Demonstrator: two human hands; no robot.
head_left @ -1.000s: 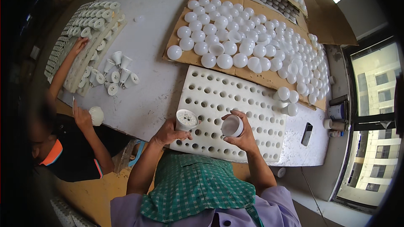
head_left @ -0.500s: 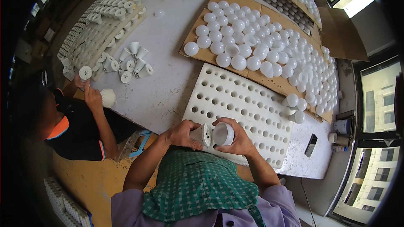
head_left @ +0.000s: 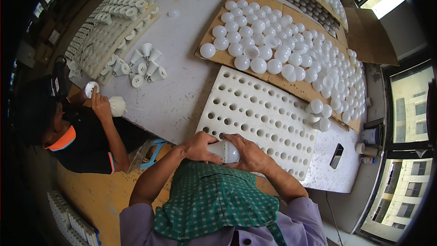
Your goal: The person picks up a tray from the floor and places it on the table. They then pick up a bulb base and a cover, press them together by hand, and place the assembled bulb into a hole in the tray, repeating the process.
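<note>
Just in front of my green checked apron, both hands meet around one light bulb. My left hand (head_left: 196, 147) grips the white cone-shaped bulb base (head_left: 215, 147), thumb along its near side. The round translucent bulb cover (head_left: 232, 152) is in my right hand (head_left: 251, 155), its fingers curved over the top and outer side. Cover and base now sit rim to rim; whether they are fully seated I cannot tell. Beneath and beyond my hands lies a white foam tray (head_left: 208, 108) with rows of round holes.
Many loose bulb covers (head_left: 258, 66) lie on a cardboard sheet (head_left: 207, 62) beyond the tray. A phone (head_left: 337, 156) rests at the table's right. Several bulb bases (head_left: 146, 49) lie left, near a filled rack (head_left: 101, 48). A co-worker (head_left: 86, 132) handles a bulb base there.
My right hand has brought the bulb cover left and against the base, closing the gap between them. The base's inner face is now covered. The co-worker's held base has tilted.
</note>
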